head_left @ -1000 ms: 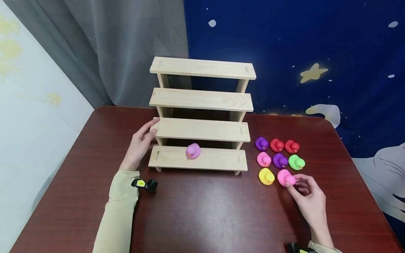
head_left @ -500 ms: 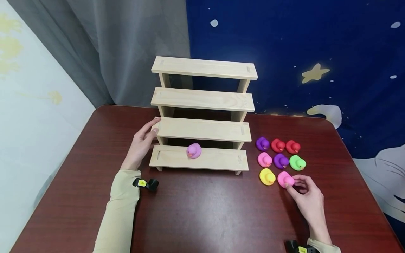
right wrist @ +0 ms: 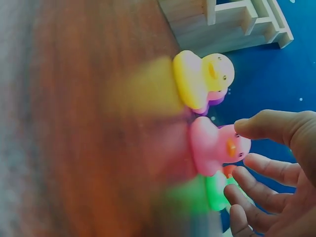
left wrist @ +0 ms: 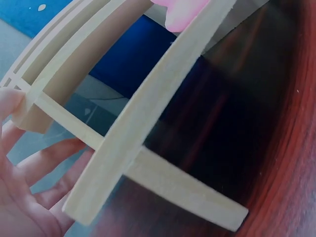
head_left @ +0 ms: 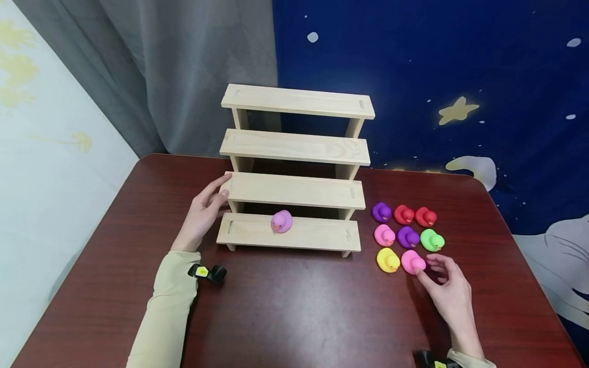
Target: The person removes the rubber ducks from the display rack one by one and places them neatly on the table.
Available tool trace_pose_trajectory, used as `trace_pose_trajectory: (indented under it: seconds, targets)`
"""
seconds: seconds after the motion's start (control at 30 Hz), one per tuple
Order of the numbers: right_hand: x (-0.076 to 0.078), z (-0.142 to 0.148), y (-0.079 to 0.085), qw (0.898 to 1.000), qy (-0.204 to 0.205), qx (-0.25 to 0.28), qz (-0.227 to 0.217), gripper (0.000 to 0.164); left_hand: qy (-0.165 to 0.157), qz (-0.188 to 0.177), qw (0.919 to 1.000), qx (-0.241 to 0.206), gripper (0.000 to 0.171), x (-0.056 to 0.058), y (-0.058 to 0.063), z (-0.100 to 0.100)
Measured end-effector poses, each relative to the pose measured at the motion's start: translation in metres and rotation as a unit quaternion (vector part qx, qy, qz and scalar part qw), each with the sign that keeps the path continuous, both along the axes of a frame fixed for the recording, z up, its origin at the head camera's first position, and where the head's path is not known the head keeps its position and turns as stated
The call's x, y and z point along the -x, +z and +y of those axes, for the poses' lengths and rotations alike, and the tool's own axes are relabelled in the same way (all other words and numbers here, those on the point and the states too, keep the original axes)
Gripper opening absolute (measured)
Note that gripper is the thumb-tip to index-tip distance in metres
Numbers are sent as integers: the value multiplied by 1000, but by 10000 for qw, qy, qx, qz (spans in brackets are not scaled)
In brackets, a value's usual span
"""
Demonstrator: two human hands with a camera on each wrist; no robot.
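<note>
My right hand [head_left: 448, 294] is at a pink rubber duck [head_left: 413, 262] in the near row on the table. In the right wrist view, thumb and fingers are spread beside the pink duck's head [right wrist: 239, 145], the thumb tip overlapping it. My left hand [head_left: 201, 214] touches the left end of the second-lowest board of a stepped wooden shelf [head_left: 294, 191]. Its thumb lies at the board's end in the left wrist view, with the other fingers [left wrist: 54, 158] relaxed below. A light purple duck [head_left: 281, 221] sits on the lowest board.
Left of the pink duck stands a yellow duck [head_left: 388, 260]. Behind are another pink duck [head_left: 384, 235], a purple duck [head_left: 408, 237] and a green duck [head_left: 432, 239]. The back row has another purple duck [head_left: 381, 212] and two red ducks [head_left: 404, 214]. A curtain [head_left: 207, 66] hangs behind the table.
The near pink duck has shifted slightly left toward the yellow one, and my right fingertips have come apart from around it. My left hand stays at the shelf.
</note>
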State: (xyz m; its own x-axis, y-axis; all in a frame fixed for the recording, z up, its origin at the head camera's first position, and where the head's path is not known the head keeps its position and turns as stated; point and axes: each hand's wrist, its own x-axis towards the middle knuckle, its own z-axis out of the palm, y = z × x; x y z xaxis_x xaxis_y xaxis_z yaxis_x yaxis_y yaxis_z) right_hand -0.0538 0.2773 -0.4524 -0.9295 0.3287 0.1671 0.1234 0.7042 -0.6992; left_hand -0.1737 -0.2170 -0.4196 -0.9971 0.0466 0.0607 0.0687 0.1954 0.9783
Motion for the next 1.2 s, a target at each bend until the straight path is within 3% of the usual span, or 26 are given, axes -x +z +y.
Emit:
trace_pose_trajectory:
  seconds: [0.23,0.4,0.53,0.63,0.73,0.87,1.03,1.2]
  targets:
    - [14,13,-18,9941,385,-84,1011,36,-97,229,9997,17,49,-7,2,-8]
    - [33,20,-41,9892,697,-79,1285,40,-146,203,9997,27,51,-13,3,-16]
    - [45,12,-44,9854,963,7,1403,38,-122,126,9998,22,50,-18,0,-22]
    - [49,-6,-30,9801,1251,358,1501,33,-80,82,9999,-23,49,-21,-3,-26]
    - [47,-33,0,9761,1466,572,1501,28,-82,54,9999,-31,48,-24,-5,-29]
    - [46,-61,27,9731,1600,794,1452,24,-124,100,9999,41,48,-29,-7,-32]
    - [52,-78,35,9728,1682,859,1338,27,-150,117,9998,111,47,-35,-11,-34]
    - [59,-94,34,9650,1992,966,1409,29,-332,146,9993,28,45,-40,-17,-35]
